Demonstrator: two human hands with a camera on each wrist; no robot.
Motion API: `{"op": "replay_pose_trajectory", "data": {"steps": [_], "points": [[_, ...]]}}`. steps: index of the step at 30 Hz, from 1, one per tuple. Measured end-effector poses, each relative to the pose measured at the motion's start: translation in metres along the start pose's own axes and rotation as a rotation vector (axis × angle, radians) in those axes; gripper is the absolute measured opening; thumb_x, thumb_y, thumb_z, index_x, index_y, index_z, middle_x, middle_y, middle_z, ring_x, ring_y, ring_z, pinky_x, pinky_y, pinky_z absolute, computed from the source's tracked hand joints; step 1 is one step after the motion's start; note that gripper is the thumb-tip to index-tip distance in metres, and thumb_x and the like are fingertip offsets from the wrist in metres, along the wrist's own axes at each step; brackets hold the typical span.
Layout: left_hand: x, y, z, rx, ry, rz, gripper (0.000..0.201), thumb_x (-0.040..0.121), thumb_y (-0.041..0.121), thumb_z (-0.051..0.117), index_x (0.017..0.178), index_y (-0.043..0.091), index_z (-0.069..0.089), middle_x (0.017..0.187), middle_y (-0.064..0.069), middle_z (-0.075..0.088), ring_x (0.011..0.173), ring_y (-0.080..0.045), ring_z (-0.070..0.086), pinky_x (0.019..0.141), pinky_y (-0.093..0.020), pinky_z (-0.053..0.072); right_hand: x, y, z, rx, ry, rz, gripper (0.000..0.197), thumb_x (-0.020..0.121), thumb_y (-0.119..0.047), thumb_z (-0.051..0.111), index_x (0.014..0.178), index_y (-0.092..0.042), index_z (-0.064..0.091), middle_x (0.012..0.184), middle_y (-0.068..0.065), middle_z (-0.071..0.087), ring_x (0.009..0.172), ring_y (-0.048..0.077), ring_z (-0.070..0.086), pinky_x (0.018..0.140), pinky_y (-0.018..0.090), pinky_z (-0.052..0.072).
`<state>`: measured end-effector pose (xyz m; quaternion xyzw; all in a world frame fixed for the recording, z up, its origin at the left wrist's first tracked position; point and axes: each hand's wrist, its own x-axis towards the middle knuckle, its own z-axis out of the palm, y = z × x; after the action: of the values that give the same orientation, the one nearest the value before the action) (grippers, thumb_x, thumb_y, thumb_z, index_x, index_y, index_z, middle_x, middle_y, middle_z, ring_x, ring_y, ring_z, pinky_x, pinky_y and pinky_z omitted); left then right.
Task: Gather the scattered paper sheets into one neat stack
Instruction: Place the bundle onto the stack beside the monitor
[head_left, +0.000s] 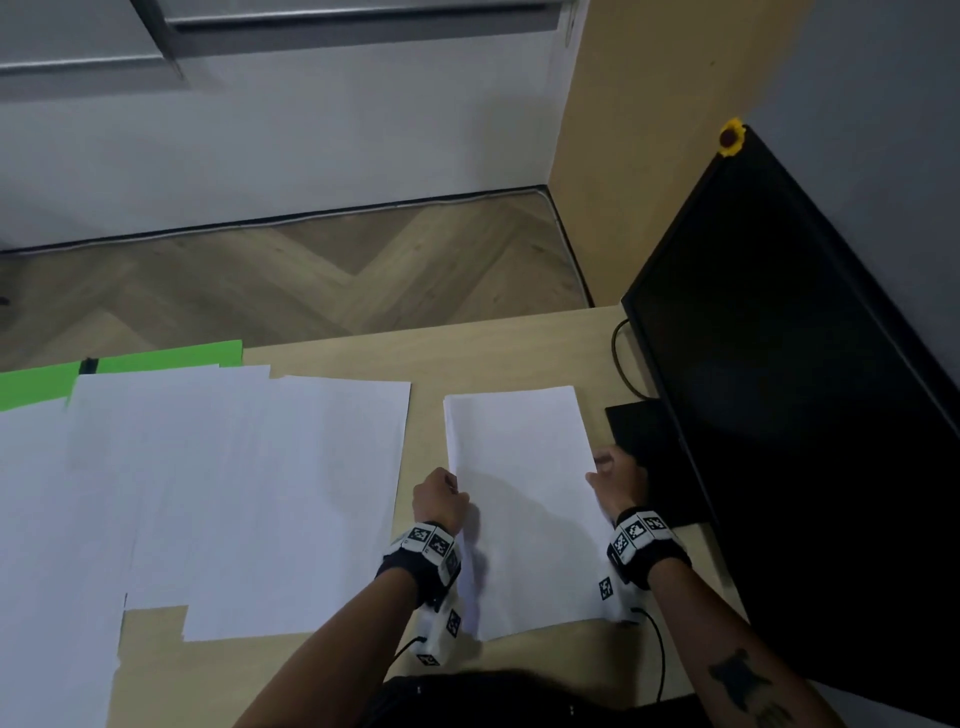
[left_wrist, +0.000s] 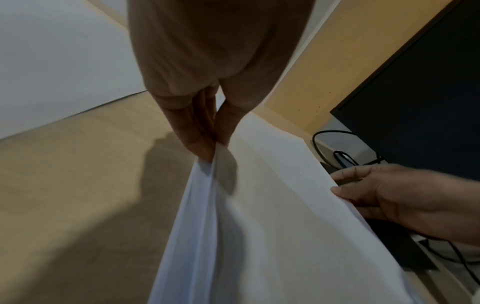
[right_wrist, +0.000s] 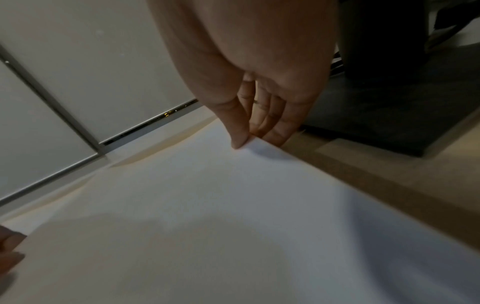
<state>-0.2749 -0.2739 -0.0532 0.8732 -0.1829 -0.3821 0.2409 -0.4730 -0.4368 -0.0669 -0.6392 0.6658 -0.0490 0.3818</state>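
Observation:
A small stack of white paper (head_left: 524, 499) sits on the wooden desk (head_left: 514, 353) in front of me, held between both hands. My left hand (head_left: 441, 496) pinches its left edge between thumb and fingers (left_wrist: 207, 142), and the sheets (left_wrist: 259, 205) fan slightly below the pinch. At the right edge my right hand (head_left: 613, 480) pinches the paper (right_wrist: 207, 216) with thumb on top and fingers (right_wrist: 275, 133) underneath. Several more white sheets (head_left: 208, 493) lie overlapped and spread out over the left half of the desk.
A black monitor (head_left: 789, 364) stands at the right on a dark base (head_left: 654, 452), just beyond my right hand, with a black cable (head_left: 621, 358) behind it. Green sheets (head_left: 156, 358) show at the desk's far left edge. Wood floor lies beyond the desk.

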Motion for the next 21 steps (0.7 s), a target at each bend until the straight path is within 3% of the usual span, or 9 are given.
{"op": "replay_pose_trajectory", "data": {"steps": [5,10,17,21], "points": [[0.002,-0.001,0.001,0.095,0.038,-0.014,0.026,0.089,0.018,0.059,0.108,0.004,0.049,0.111,-0.015,0.055,0.099,-0.035,0.057,0.077,-0.034,0.041,-0.001,-0.001,0.006,-0.132,0.056,-0.013,0.04,0.08,-0.017,0.07,0.119,-0.019,0.059,0.121,0.008,0.057,0.107,0.035,0.06,0.085,0.038,0.05],[0.004,0.005,0.001,0.229,-0.01,0.052,0.022,0.095,0.016,0.052,0.113,0.003,0.049,0.11,-0.017,0.062,0.099,-0.037,0.061,0.081,-0.04,0.049,0.002,-0.001,0.018,-0.222,0.03,-0.053,0.02,0.086,-0.023,0.07,0.105,-0.016,0.067,0.11,0.007,0.07,0.1,0.033,0.064,0.079,0.035,0.053],[0.001,-0.001,-0.015,0.321,-0.008,0.17,0.027,0.097,0.022,0.049,0.117,0.003,0.052,0.116,-0.016,0.061,0.106,-0.034,0.058,0.083,-0.036,0.046,-0.004,-0.003,0.019,-0.192,0.108,-0.033,0.044,0.086,-0.036,0.067,0.125,-0.017,0.058,0.126,0.012,0.06,0.116,0.035,0.054,0.088,0.044,0.05],[0.002,-0.011,-0.033,0.336,0.079,0.218,0.033,0.098,0.03,0.047,0.122,0.008,0.051,0.123,-0.012,0.054,0.118,-0.03,0.045,0.088,-0.041,0.045,-0.013,-0.022,0.025,-0.146,0.189,-0.147,0.049,0.083,-0.043,0.067,0.124,-0.018,0.055,0.126,0.012,0.055,0.118,0.033,0.047,0.088,0.046,0.048]]}}
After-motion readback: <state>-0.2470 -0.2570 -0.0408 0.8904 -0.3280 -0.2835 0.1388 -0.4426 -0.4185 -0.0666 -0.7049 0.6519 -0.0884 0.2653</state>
